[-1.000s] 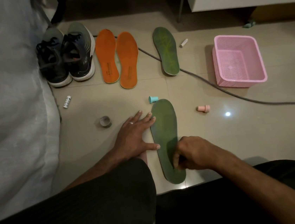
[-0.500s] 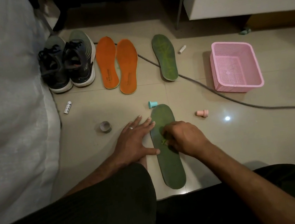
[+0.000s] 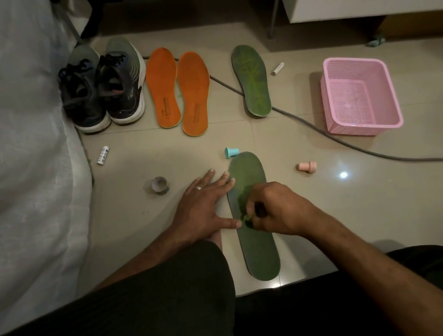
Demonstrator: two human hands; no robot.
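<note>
A green insole (image 3: 257, 252) lies lengthwise on the tiled floor in front of me. My left hand (image 3: 203, 208) lies flat on the floor beside its left edge, fingers straight, fingertips and thumb touching the insole. My right hand (image 3: 272, 209) is curled over the middle of the insole and pinches a small dark applicator with a green tip against its surface. A second green insole (image 3: 252, 81) with lighter green streaks lies farther off.
Two orange insoles (image 3: 178, 92) and a pair of dark sneakers (image 3: 104, 90) sit at the back left beside a white bed (image 3: 12, 136). A pink basket (image 3: 358, 94), grey cable (image 3: 350, 145), teal cap (image 3: 231, 152), pink cap (image 3: 307, 166), tape roll (image 3: 159, 185) and small tubes (image 3: 103, 155) lie around.
My right hand moved up the insole from near the heel to its middle, then slightly back toward my left thumb. The left hand stayed put.
</note>
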